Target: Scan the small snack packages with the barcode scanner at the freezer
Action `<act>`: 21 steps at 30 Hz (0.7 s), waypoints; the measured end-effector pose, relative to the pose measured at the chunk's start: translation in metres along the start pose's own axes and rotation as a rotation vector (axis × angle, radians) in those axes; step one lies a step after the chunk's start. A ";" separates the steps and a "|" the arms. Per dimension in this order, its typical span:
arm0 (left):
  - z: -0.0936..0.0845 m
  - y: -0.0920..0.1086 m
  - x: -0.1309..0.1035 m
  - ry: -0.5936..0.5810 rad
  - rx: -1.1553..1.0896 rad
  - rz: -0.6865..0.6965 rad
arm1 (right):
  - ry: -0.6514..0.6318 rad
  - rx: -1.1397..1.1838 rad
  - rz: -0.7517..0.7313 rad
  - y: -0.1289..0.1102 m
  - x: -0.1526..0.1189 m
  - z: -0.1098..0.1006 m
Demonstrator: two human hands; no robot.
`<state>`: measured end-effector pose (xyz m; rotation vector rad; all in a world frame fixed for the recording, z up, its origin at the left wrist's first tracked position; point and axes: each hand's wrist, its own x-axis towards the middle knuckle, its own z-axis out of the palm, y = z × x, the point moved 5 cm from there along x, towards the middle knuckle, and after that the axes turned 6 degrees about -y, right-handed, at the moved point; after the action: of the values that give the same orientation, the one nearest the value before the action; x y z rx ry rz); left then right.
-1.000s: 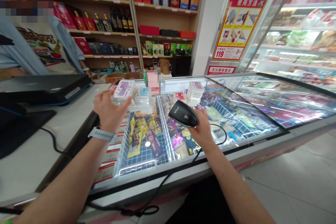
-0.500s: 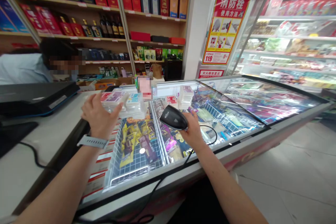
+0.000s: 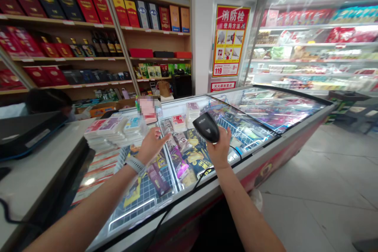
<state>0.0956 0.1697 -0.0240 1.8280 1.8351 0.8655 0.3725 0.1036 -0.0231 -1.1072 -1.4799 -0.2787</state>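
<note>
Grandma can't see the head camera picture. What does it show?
A person's right hand holds a black scanner above a glass-topped freezer; the open left hand is near stacked boxes. Store shelves stand behind.

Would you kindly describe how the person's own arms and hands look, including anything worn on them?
Both forearms are without sleeves as far as they show. The left hand wears no glove; around its wrist is a pale grey-blue, watch-style band with small dark marks along it. The right hand is ungloved too, and no band shows at its wrist.
</note>
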 end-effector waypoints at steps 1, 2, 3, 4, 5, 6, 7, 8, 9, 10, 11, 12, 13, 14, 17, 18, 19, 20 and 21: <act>0.008 0.003 0.009 -0.008 0.008 -0.028 | 0.045 -0.011 0.030 0.004 0.000 -0.004; 0.015 0.006 0.018 -0.002 0.019 -0.057 | 0.087 -0.019 0.059 0.009 0.000 -0.007; 0.021 0.010 0.026 0.006 0.032 -0.079 | 0.129 -0.025 0.085 0.013 -0.001 -0.009; 0.028 0.015 0.033 0.018 0.045 -0.098 | 0.164 -0.029 0.108 0.017 -0.002 -0.011; 0.034 0.019 0.039 0.032 0.058 -0.114 | 0.189 -0.030 0.125 0.021 -0.003 -0.012; 0.040 0.024 0.044 0.045 0.072 -0.126 | 0.204 -0.029 0.139 0.024 -0.004 -0.012; 0.045 0.030 0.048 0.058 0.086 -0.138 | 0.208 -0.027 0.150 0.026 -0.004 -0.012; 0.050 0.034 0.051 0.071 0.101 -0.150 | 0.206 -0.024 0.160 0.028 -0.005 -0.011; 0.053 0.039 0.053 0.084 0.115 -0.163 | 0.201 -0.019 0.169 0.029 -0.005 -0.010; 0.057 0.042 0.055 0.097 0.130 -0.176 | 0.192 -0.013 0.175 0.029 -0.005 -0.010; 0.059 0.045 0.057 0.110 0.143 -0.188 | 0.186 -0.007 0.181 0.029 -0.005 -0.010; 0.061 0.047 0.058 0.121 0.156 -0.197 | 0.185 0.000 0.185 0.029 -0.004 -0.010; 0.062 0.048 0.060 0.129 0.167 -0.202 | 0.187 0.004 0.187 0.028 -0.004 -0.010; 0.063 0.049 0.061 0.134 0.176 -0.202 | 0.192 0.005 0.187 0.027 -0.004 -0.011; 0.062 0.045 0.063 0.141 0.203 -0.175 | 0.198 -0.002 0.174 0.025 -0.003 -0.012; 0.061 0.044 0.064 0.143 0.212 -0.159 | 0.194 0.000 0.171 0.025 -0.003 -0.011; 0.060 0.042 0.064 0.145 0.221 -0.139 | 0.189 0.006 0.171 0.025 -0.003 -0.011; 0.058 0.041 0.063 0.146 0.231 -0.113 | 0.184 0.015 0.175 0.026 -0.003 -0.010; 0.056 0.040 0.061 0.148 0.240 -0.085 | 0.178 0.026 0.181 0.026 -0.003 -0.010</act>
<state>0.1588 0.2362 -0.0292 1.8513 2.1751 0.7982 0.3980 0.1087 -0.0341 -1.1570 -1.2151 -0.2247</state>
